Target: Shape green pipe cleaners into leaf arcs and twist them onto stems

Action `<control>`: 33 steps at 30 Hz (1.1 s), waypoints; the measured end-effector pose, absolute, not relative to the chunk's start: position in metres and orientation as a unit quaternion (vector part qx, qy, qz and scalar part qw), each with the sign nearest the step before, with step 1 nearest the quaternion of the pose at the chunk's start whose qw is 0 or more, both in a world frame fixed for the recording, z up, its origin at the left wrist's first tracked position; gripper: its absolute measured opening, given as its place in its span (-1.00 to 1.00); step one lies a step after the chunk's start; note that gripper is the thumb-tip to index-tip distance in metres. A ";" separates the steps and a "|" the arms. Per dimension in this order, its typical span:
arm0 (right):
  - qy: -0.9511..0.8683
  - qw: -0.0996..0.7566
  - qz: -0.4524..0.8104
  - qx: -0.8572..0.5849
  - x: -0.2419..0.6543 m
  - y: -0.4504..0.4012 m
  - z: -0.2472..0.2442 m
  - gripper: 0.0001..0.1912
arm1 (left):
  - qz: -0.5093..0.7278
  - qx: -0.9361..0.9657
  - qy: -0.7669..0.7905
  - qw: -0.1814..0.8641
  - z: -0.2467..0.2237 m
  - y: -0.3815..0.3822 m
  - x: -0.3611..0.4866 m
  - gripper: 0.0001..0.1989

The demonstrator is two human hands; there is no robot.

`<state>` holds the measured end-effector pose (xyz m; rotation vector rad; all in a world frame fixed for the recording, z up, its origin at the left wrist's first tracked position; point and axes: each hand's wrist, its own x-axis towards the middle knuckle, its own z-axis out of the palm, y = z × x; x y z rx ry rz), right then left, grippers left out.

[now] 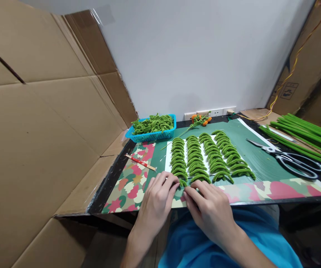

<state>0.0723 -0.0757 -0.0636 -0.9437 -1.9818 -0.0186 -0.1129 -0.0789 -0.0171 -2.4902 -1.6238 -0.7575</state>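
At the near edge of the table, my left hand (pixel 159 195) is closed, its thumb and forefinger at a small fuzzy green chenille stem piece (pixel 182 182). Just to the right, my right hand (pixel 212 204) has its fingers bent and pressed together, close to the same piece; whatever is between its fingertips is hidden. Beyond the hands, several curved green chenille pieces (pixel 194 154) lie overlapped in columns on a white sheet (pixel 168 158). The lowest pieces of the left columns are close to my fingertips.
A blue basket (pixel 149 137) heaped with green pieces stands at the back left. Orange-and-green fuzzy flowers (pixel 201 120) lie behind the columns. A red-wrapped stick (pixel 140 162) is at left. Large scissors (pixel 288 158) and long green chenille stems (pixel 311 136) are at right. Cardboard (pixel 51 123) walls the left side.
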 end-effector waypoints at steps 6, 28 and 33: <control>-0.807 0.440 -0.037 -0.393 0.072 -0.076 -0.065 -0.78 | -0.249 -0.814 -0.522 0.054 -0.020 -0.080 -0.116 -0.89; -0.811 0.430 -0.088 -0.386 0.070 -0.075 -0.068 -0.78 | -0.287 -0.819 -0.495 0.040 -0.023 -0.073 -0.118 -0.90; -0.815 0.424 -0.092 -0.384 0.071 -0.076 -0.069 -0.77 | -0.296 -0.812 -0.502 0.035 -0.024 -0.073 -0.119 -0.91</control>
